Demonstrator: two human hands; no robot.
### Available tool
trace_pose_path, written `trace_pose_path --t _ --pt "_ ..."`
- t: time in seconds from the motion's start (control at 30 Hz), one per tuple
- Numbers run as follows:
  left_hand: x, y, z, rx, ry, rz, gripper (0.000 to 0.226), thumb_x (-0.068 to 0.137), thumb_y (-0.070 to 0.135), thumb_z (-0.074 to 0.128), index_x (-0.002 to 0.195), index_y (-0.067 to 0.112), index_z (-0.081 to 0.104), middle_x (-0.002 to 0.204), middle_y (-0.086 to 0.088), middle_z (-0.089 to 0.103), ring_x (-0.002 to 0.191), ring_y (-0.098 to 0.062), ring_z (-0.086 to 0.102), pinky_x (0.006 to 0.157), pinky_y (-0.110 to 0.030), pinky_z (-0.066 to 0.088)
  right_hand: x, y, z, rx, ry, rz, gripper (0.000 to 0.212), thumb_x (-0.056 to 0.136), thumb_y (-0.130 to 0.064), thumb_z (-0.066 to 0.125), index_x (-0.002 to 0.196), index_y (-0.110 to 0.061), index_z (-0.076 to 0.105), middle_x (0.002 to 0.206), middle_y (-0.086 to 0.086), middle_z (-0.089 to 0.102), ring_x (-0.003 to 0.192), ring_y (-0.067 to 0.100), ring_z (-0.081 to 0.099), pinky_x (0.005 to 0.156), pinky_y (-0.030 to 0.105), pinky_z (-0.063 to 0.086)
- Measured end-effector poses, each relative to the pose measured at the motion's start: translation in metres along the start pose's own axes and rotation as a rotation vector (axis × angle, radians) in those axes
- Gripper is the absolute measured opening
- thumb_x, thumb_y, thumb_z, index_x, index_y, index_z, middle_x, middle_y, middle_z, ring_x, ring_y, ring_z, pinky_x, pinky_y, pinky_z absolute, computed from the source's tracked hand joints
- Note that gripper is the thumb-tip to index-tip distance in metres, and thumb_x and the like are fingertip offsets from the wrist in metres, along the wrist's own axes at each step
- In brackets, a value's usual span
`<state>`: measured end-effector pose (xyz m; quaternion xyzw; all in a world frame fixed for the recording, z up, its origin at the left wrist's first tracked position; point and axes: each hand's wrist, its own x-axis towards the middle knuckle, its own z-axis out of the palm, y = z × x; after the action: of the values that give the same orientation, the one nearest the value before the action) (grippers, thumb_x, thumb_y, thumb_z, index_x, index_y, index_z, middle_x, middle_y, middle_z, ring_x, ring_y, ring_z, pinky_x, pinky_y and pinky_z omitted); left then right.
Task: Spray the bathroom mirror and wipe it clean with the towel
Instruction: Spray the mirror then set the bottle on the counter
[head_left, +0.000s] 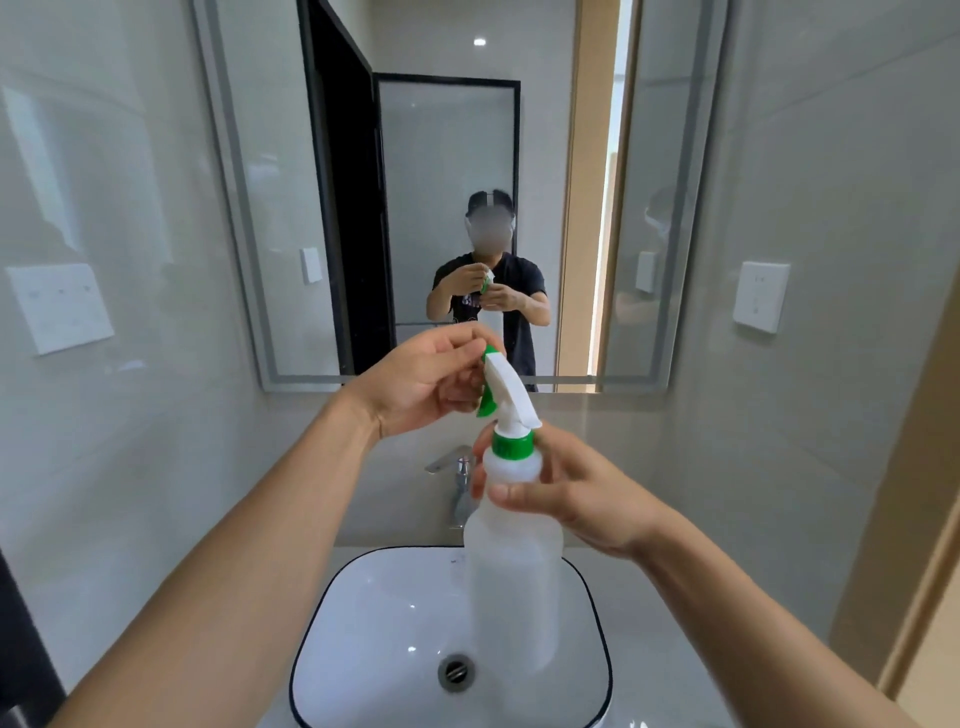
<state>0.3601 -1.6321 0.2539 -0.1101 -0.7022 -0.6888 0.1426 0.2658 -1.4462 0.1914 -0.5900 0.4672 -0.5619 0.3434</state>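
Right hand (566, 499) has its grip around the spray bottle (511, 545) neck above the sink (363, 623); left hand (426, 382) pinches the green nozzle (491, 356)

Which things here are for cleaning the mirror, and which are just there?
For the job:
spray bottle, held by the right hand
left hand at its nozzle
mirror

Just there:
sink
tap
wall sockets

No towel in view.
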Motion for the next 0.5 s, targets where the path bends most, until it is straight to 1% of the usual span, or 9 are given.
trace_pose_path --t 0.07,0.13,0.23,0.33,0.4,0.43,0.5 --pt "0.001 0.001 -0.002 0.014 -0.003 -0.005 0.033 0.081 0.036 0.076 0.089 0.008 0.061 0.063 0.0 0.044 0.052 -0.009 0.032 0.049 -0.017 0.029 0.0 0.001 0.001 -0.008 -0.017 0.012 0.033 0.084 0.0 0.066 0.115 0.0 0.054 0.098 0.015 0.061 0.09 0.016 0.062 0.082 0.024 0.051" --pt "0.001 0.003 -0.004 0.033 -0.006 -0.012 0.035 0.08 0.038 0.075 0.086 0.008 0.058 0.061 0.003 0.043 0.05 -0.007 0.031 0.049 -0.016 0.029 0.002 0.0 0.001 -0.051 -0.019 0.018 0.032 0.084 0.0 0.066 0.114 0.001 0.054 0.098 0.014 0.061 0.09 0.016 0.062 0.083 0.024 0.051" --pt "0.001 0.009 -0.002 0.103 0.021 -0.049 0.033 0.089 0.038 0.063 0.081 0.009 0.051 0.058 0.008 0.036 0.049 -0.007 0.027 0.049 -0.018 0.024 0.008 -0.001 0.0 -0.102 -0.012 0.018 0.031 0.085 0.0 0.066 0.113 -0.001 0.055 0.097 0.011 0.061 0.09 0.015 0.059 0.085 0.025 0.051" --pt "0.008 0.016 0.007 0.349 0.188 -0.099 0.034 0.103 0.031 0.047 0.076 0.01 0.044 0.057 0.006 0.032 0.052 -0.011 0.023 0.05 -0.024 0.016 0.012 0.0 -0.004 -0.113 0.011 0.012 0.027 0.086 0.001 0.066 0.11 -0.007 0.055 0.095 0.009 0.061 0.09 0.016 0.058 0.086 0.027 0.049" --pt "0.01 0.021 0.011 0.468 0.239 -0.089 0.032 0.105 0.027 0.043 0.082 0.005 0.05 0.061 0.003 0.034 0.055 -0.013 0.026 0.051 -0.027 0.016 0.015 0.0 -0.007 -0.119 0.024 0.016 0.027 0.087 0.003 0.066 0.11 -0.003 0.054 0.095 0.008 0.062 0.091 0.018 0.059 0.088 0.031 0.048" --pt "0.009 0.022 0.011 0.462 0.239 -0.084 0.031 0.105 0.026 0.044 0.087 0.004 0.055 0.063 0.001 0.036 0.056 -0.014 0.027 0.052 -0.027 0.019 0.016 0.0 -0.009 -0.127 0.025 0.016 0.027 0.088 0.003 0.067 0.111 -0.001 0.054 0.095 0.008 0.062 0.092 0.019 0.059 0.089 0.033 0.048" --pt "0.006 0.024 0.008 0.366 0.213 -0.08 0.026 0.103 0.022 0.046 0.093 0.006 0.063 0.066 0.0 0.04 0.057 -0.013 0.031 0.052 -0.023 0.024 0.018 -0.002 -0.011 -0.151 0.026 0.005 0.029 0.087 0.0 0.068 0.112 -0.001 0.054 0.094 0.007 0.063 0.091 0.02 0.059 0.089 0.035 0.048"
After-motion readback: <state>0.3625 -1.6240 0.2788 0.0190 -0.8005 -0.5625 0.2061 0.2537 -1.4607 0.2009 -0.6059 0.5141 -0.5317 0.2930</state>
